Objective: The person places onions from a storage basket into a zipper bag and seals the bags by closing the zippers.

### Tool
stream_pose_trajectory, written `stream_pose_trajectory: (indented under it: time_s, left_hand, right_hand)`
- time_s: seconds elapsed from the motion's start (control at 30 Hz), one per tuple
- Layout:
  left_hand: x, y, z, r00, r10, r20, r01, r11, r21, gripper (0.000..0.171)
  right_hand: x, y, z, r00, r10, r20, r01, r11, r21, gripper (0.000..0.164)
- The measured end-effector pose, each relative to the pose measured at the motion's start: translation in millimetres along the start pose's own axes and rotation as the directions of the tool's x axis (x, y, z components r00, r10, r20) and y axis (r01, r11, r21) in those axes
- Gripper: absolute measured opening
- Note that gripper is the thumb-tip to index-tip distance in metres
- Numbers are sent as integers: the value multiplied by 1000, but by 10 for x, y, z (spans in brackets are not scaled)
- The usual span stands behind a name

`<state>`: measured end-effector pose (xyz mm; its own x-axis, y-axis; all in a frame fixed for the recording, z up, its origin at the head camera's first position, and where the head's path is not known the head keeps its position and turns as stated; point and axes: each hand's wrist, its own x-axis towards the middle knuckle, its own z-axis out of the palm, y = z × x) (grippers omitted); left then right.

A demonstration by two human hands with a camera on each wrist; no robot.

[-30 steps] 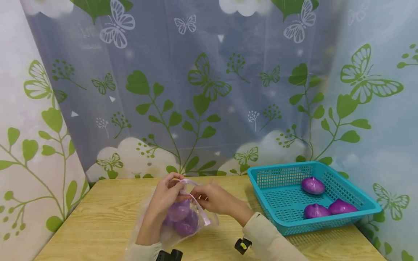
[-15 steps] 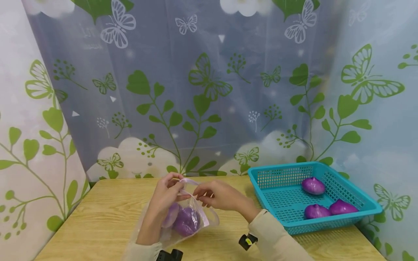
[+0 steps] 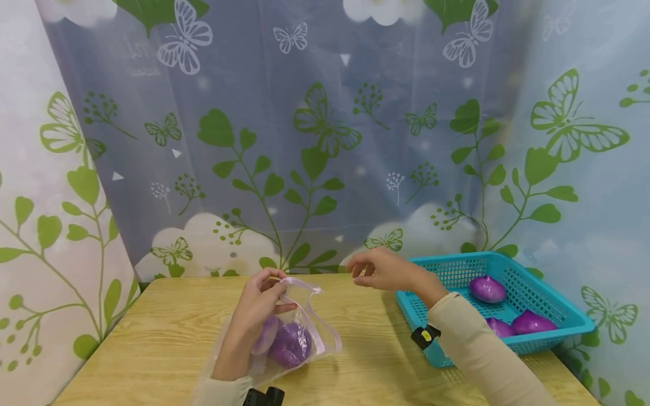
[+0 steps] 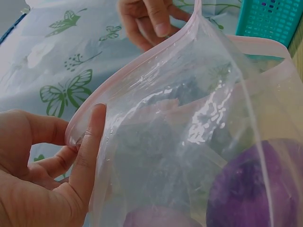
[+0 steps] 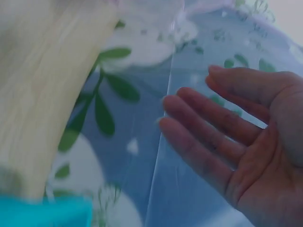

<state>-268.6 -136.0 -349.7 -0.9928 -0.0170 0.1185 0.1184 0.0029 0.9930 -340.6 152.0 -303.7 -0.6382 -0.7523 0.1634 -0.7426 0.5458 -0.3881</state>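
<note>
A clear plastic zip bag point(image 3: 317, 332) with a pale pink edge stands on the table, its mouth gaping. Purple onions point(image 3: 290, 345) show through its wall, and one bulges dark in the left wrist view. My left hand point(image 3: 260, 301) pinches the bag's top edge between thumb and fingers. Off to the right, in the air near the teal basket point(image 3: 421, 262), my right hand point(image 3: 388, 269) holds nothing, its fingers loosely bent. The right wrist view has that hand point(image 5: 236, 127) with relaxed, spread fingers. Inside the basket lie three more purple onions point(image 3: 487, 288), one partly covered by the right sleeve.
The basket stands on the right side of the wooden table point(image 3: 172, 316). Behind the table hangs a patterned curtain point(image 3: 325, 186) with leaves and butterflies. Dark wrist cameras point(image 3: 425, 336) sit at both sleeves.
My right hand has left the bag's rim and moved right and up toward the basket. The bag's mouth has spread wider on that side. My left hand keeps its hold in place.
</note>
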Motion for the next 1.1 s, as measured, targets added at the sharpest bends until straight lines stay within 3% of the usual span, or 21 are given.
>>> stream_pose_trajectory:
  time_s: [0.2, 0.33, 0.53, 0.8, 1.1]
  left_hand:
    - [-2, 3, -6, 1000, 0, 2, 0, 1000, 5, 12]
    - [-3, -6, -10, 1000, -5, 5, 5, 1000, 5, 12]
    - [-6, 7, -9, 1000, -6, 3, 6, 1000, 5, 12]
    - [-14, 19, 2, 1000, -12, 6, 12, 1000, 20, 12]
    - [-28, 25, 9, 1000, -5, 11, 5, 1000, 25, 12]
  right_hand:
    - [-160, 321, -296, 981, 154, 117, -148, 988, -53, 26]
    - [-281, 544, -462, 961, 237, 138, -224, 969, -107, 27]
    - [-501, 884, -626, 926, 358, 122, -342, 930, -135, 28]
    - [-834, 1278, -617, 870, 490, 55, -478, 866, -148, 33]
    - [-1139, 1644, -565, 777, 630, -7, -621, 764, -174, 40]
